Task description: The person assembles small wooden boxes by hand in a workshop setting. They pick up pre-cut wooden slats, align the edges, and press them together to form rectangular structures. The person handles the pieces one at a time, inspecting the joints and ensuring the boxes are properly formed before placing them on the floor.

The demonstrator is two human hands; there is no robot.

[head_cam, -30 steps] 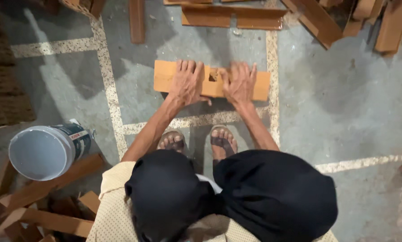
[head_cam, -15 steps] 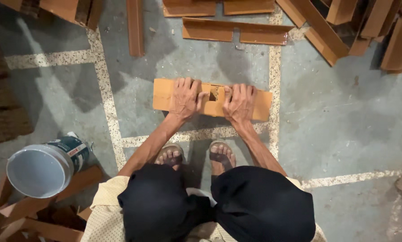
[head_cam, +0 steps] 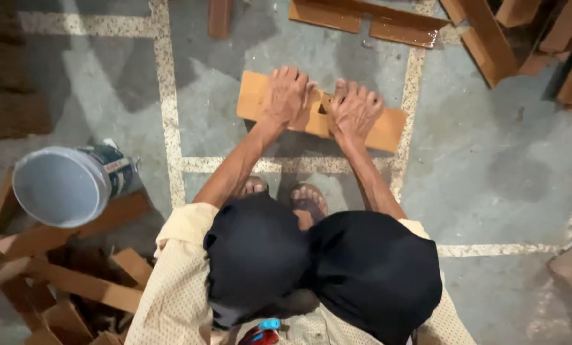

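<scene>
Two hands rest flat on one light wooden board that lies on the concrete floor, at about 12 o'clock from the squatting person. Left hand presses palm-down on the board's left half, fingers spread and pointing toward 12 o'clock. Right hand lies palm-down just beside it, toward 1 o'clock; neither hand is curled around anything, both simply bear down on the top face. Judgement: the flat palms pin the board against the floor so it cannot slide. A small dark spot shows between the two hands; cannot tell what it is.

Board sits slightly tilted, its right end lower in view, crossing a pale speckled strip set into the floor.

Two feet in sandals are planted at 6 o'clock from the board, close under the knees, which fits a low squat over the work.

One grey bucket lies on its side at 9 o'clock, mouth toward the camera, leaning on brown wood offcuts. Those offcuts, several, are heaped at 8 o'clock. More brown planks, at least five, lie at 12 to 2 o'clock, well apart from the hands.
</scene>
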